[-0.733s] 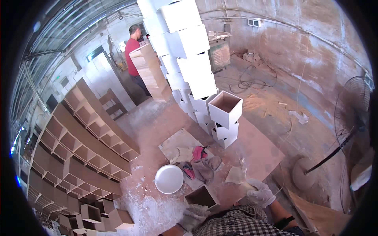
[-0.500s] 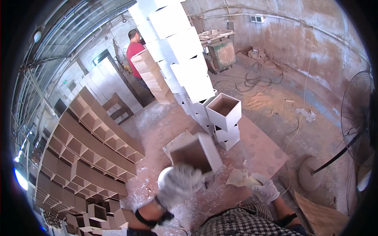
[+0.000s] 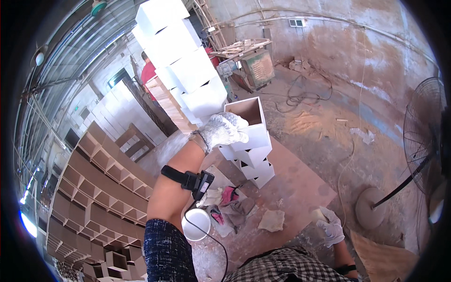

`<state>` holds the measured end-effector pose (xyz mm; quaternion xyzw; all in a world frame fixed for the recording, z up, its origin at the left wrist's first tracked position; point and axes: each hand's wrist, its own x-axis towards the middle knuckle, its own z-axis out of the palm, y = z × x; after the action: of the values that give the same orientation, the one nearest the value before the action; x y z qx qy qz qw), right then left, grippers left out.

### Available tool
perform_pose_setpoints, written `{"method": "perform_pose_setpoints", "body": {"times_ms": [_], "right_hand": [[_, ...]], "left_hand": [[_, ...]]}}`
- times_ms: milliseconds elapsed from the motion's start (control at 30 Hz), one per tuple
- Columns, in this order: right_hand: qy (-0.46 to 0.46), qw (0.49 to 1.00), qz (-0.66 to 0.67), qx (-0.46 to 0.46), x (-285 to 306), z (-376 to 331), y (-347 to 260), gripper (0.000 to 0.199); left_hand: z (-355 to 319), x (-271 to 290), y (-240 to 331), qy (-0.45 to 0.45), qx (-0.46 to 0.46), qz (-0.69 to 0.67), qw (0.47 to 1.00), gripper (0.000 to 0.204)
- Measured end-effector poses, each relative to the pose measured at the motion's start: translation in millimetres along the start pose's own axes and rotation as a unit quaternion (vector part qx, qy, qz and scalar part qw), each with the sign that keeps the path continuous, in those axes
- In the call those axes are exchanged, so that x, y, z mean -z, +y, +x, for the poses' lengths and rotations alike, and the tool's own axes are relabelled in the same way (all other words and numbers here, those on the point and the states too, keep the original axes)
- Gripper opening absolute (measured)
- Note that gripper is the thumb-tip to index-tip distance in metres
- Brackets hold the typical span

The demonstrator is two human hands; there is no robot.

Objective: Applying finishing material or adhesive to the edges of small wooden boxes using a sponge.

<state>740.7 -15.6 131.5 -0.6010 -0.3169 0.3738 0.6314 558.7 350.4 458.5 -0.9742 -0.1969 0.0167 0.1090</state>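
My left hand (image 3: pixel 223 129), in a pale knitted glove, reaches forward to the short stack of boxes. Its fingers are closed over the near left side of the top white box (image 3: pixel 257 136), whose open brown inside faces up. More white boxes (image 3: pixel 260 175) stand beneath it, slightly turned against one another. Low on the right, my right hand (image 3: pixel 332 231), also gloved, is closed around a small pale yellowish piece (image 3: pixel 320 215), its kind unclear. A ragged cream sheet (image 3: pixel 272 221) lies left of that hand. Under my left arm are a white bowl-like container (image 3: pixel 196 224) and crumpled rags (image 3: pixel 236 212).
A tall stack of white boxes (image 3: pixel 181 56) rises behind. Brown shelf-like compartments (image 3: pixel 101 183) fill the left side. At right stands a black fan (image 3: pixel 424 141). A person in red (image 3: pixel 148 71) is partly hidden behind the stacks. A cable (image 3: pixel 217 242) hangs from my left forearm.
My left hand has moved forward to the short stack. The open box that stood near me is now on top of it. My right hand has moved slightly right, away from the cream sheet.
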Motion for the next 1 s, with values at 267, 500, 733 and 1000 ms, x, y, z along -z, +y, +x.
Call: {"method": "perform_pose_setpoints", "body": {"times_ms": [267,500,733,1000], "right_hand": [[0.017,1.0,0.006,0.006,14.1,0.7,32.8,0.06],[-0.002,1.0,-0.002,0.024,13.2,-2.7,41.6,0.062],[-0.006,1.0,0.007,-0.014,-1.3,-8.4,33.4,0.061],[-0.07,0.996,0.042,-0.025,-27.7,5.1,54.7,0.062]], "left_hand": [[6.1,5.6,-0.7,-0.09,0.029,-0.011,0.995,0.042],[8.0,-4.2,-7.7,-0.032,0.003,-0.011,0.999,0.049],[-15.9,-9.2,-5.9,0.109,0.014,-0.093,0.99,0.047],[-149.2,-120.6,64.4,0.331,0.067,-0.291,0.895,0.029]]}}
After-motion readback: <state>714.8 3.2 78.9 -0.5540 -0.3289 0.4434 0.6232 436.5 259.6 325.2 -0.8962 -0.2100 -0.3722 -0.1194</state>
